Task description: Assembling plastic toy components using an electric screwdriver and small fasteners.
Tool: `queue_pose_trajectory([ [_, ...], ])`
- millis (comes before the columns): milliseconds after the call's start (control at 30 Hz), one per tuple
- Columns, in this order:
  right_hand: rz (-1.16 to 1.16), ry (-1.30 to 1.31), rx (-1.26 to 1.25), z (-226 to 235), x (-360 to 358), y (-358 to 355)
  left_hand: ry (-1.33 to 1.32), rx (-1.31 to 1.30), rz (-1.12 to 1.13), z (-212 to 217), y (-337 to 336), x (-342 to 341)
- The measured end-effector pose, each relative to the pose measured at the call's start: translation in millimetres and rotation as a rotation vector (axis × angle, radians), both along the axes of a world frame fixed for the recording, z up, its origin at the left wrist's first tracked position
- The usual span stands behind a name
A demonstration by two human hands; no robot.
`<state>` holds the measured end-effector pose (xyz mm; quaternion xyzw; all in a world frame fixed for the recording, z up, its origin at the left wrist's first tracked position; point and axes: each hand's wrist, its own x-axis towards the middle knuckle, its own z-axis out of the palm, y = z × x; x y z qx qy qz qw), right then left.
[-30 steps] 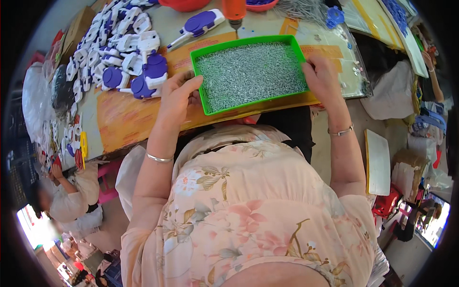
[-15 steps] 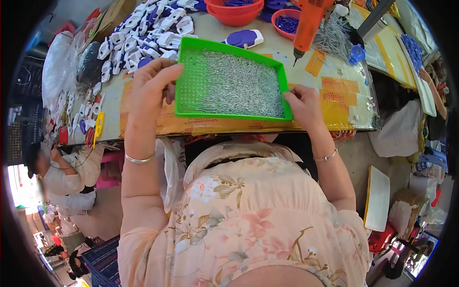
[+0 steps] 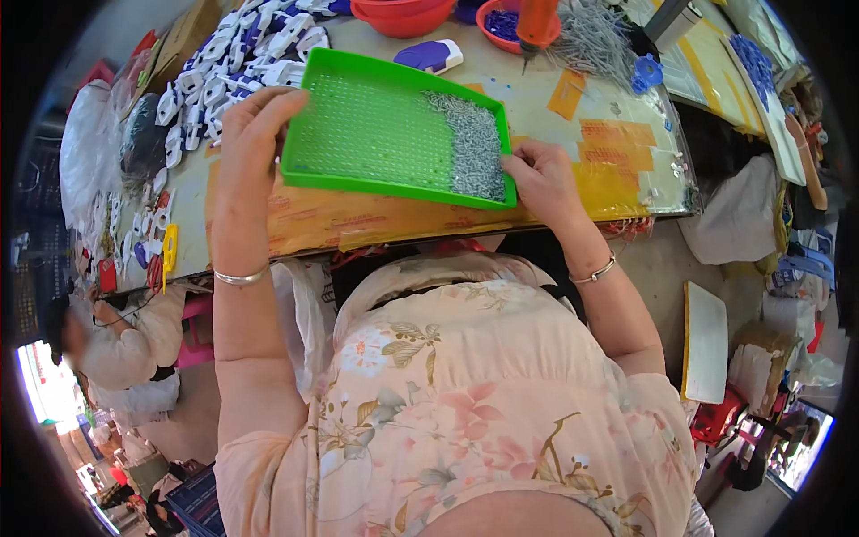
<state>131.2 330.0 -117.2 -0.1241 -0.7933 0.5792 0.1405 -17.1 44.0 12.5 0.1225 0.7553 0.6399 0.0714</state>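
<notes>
A shallow green plastic tray (image 3: 367, 125) is held up above the table's near edge, gripped at both ends. My left hand (image 3: 255, 134) pinches its left end, with the fingers partly hidden behind the rim. At the lower right corner my right hand (image 3: 544, 179) closes its thumb and fingers on the wall. Small silver screws (image 3: 477, 148) lie heaped against the tray's right end. The rest of its dimpled floor shows bare, apart from a few tiny bits.
White and purple plastic housings (image 3: 228, 67) pile up at the back left; one housing (image 3: 429, 56) lies alone beyond the tray. An orange power screwdriver (image 3: 539, 25) hangs near a red bowl (image 3: 501, 27) of purple parts. Long grey screws (image 3: 595, 40) are heaped beside it. A yellow cutter (image 3: 169, 255) lies left.
The screws, spread over most of the tray before, have slid into a heap at its right end. Both hands and the tray have shifted slightly left and up in the picture.
</notes>
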Motion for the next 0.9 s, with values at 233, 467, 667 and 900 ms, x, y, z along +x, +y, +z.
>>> queue_pose_trajectory([
  [233,-0.105,0.059,0.341,4,-2,44,-0.154,-0.117,-0.106,-41,7,22],
  [467,-0.040,-0.018,0.657,8,-35,94,-0.457,0.088,-0.294,-80,28,63],
  [667,0.032,0.021,0.663,9,-85,106,-0.749,0.322,-0.360,-74,36,94],
  [900,-0.133,0.078,0.753,13,-119,108,-0.966,0.508,-0.542,-75,64,107],
])
